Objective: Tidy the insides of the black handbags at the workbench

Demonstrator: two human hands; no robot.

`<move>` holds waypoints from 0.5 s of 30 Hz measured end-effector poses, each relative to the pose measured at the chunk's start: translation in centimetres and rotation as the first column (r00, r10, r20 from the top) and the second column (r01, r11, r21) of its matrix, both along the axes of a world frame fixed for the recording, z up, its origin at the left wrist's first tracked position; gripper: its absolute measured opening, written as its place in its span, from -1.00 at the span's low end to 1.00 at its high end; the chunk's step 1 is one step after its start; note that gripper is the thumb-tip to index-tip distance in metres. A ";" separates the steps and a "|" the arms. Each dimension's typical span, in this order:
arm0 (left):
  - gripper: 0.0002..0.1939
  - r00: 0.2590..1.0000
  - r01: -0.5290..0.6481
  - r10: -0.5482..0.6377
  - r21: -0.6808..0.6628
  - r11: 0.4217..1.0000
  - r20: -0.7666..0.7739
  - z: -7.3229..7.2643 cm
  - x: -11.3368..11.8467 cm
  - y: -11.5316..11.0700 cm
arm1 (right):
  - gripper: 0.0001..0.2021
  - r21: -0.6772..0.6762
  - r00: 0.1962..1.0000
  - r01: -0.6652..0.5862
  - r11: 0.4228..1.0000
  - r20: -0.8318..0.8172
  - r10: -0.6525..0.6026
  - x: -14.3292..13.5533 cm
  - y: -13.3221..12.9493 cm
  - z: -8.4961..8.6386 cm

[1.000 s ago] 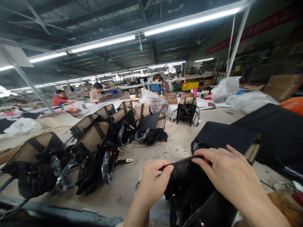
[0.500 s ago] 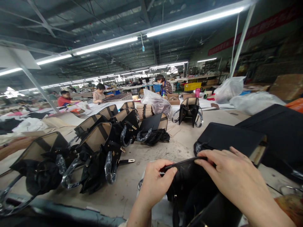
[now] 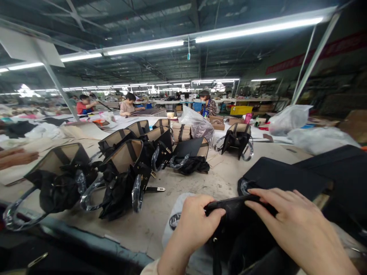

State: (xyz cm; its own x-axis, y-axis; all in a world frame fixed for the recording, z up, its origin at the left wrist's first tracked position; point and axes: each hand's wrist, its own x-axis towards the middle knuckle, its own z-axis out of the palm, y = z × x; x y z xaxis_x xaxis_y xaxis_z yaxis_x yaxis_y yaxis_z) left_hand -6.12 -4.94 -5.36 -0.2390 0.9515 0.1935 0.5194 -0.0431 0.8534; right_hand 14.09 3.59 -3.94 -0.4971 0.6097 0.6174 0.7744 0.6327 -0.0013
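Observation:
A black handbag [image 3: 237, 225] stands in front of me at the near right of the table, its dark inside facing me. My left hand [image 3: 197, 217] pinches the left part of its top edge between thumb and fingers. Further right on the same edge, my right hand [image 3: 295, 217] grips with thumb below and fingers on top. Beyond the edge, left of my left wrist, a plastic-wrapped handle [image 3: 174, 220] shows. The lower part of the bag is dark and partly hidden by my right forearm.
Several black handbags [image 3: 120, 160] with beige sides and wrapped handles stand at the left. One more bag [image 3: 236, 139] stands farther back. Black bags [image 3: 286, 175] lie at the right, near plastic bags [image 3: 289, 120]. Another person's hand [image 3: 18, 158] reaches in at left; other people sit beyond.
The view has shifted, so the scene sits farther right. Both my hands keep their hold on the handbag's edge. The other person's hand at the left has come further into view.

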 end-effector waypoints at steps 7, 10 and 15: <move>-0.81 0.996 0.065 -0.062 0.053 0.996 -0.068 -0.1 -0.3 0.0 | -0.68 0.069 0.951 -0.307 0.949 0.069 0.302 -1.5 -2.5 1.1; -0.80 0.994 0.078 -0.071 0.078 0.994 -0.086 -0.2 -0.1 -0.1 | -0.67 0.015 0.921 -0.383 0.924 0.088 0.381 -2.7 -3.5 1.0; -0.81 0.989 0.102 -0.091 0.092 0.991 -0.117 -0.4 -0.3 -0.2 | -0.70 -0.026 0.920 -0.390 0.921 0.044 0.390 -3.6 -3.7 0.6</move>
State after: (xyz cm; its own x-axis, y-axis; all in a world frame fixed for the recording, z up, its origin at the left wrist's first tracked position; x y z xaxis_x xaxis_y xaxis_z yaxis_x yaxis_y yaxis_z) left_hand -6.37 -5.10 -5.74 -0.1182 0.9445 0.3065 0.6012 -0.1776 0.7791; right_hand 10.53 -0.13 -3.32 -0.7261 0.3713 0.5787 0.4658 0.8848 0.0166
